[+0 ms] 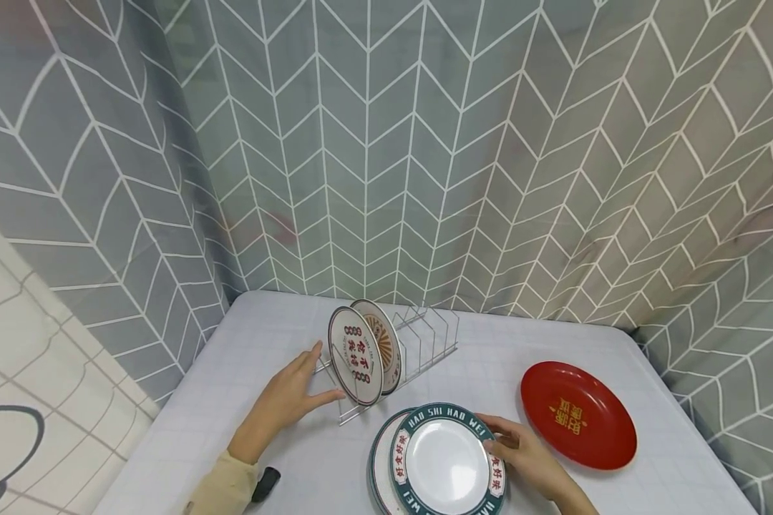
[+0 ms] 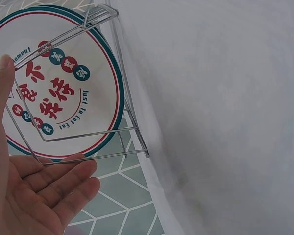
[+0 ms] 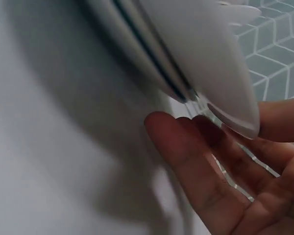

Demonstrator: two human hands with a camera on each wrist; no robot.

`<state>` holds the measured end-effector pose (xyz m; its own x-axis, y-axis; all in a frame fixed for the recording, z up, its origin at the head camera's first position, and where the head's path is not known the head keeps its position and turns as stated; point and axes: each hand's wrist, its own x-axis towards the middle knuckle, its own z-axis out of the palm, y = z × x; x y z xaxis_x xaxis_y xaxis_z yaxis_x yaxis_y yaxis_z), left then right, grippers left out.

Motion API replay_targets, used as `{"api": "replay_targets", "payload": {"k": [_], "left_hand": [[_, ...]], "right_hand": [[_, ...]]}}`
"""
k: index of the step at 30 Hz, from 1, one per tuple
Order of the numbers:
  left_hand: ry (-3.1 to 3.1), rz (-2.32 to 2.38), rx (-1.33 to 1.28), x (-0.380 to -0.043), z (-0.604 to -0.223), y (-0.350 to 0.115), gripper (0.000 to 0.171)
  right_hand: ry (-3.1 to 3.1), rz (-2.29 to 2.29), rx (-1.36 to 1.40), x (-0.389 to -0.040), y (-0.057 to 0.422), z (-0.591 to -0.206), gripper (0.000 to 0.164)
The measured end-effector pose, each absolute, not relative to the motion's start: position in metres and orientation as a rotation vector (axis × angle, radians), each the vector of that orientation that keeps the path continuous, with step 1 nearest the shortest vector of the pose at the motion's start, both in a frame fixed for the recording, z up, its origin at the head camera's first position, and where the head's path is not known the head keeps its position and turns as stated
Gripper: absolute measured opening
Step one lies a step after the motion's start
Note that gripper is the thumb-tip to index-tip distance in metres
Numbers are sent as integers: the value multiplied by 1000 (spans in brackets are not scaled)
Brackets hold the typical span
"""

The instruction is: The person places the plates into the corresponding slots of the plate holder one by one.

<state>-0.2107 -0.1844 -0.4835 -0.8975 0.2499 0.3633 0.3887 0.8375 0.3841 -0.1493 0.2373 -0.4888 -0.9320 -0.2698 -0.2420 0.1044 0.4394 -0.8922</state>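
Pinching the green-rimmed plate in my right grip, I had my left grip spread beside the wire rack.

My right grip was narrowed to the plate's thickness at its right edge, thumb over the rim and fingers underneath, the forearm slanting up from the lower right; the plate lay over another plate on the white surface, in front of the rack. My left arm reached up from the lower left, thumb and fingers stretched wide apart around the rack's near end; whether the fingertips touched its wires, I could not tell. Two printed plates stood in that end, and a red plate lay to my right.
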Motion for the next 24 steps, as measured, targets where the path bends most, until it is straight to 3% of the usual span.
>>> {"api": "replay_targets", "payload": {"k": [14,24], "left_hand": [[-2720,-639,-509,-212,-482,-184,106],[-2756,-664,-505,-213,-480,-184,106]], "right_hand": [[2336,-1677,38,-147,244,-469,58],[2534,-1673,142,-148,240,-446,50]]}}
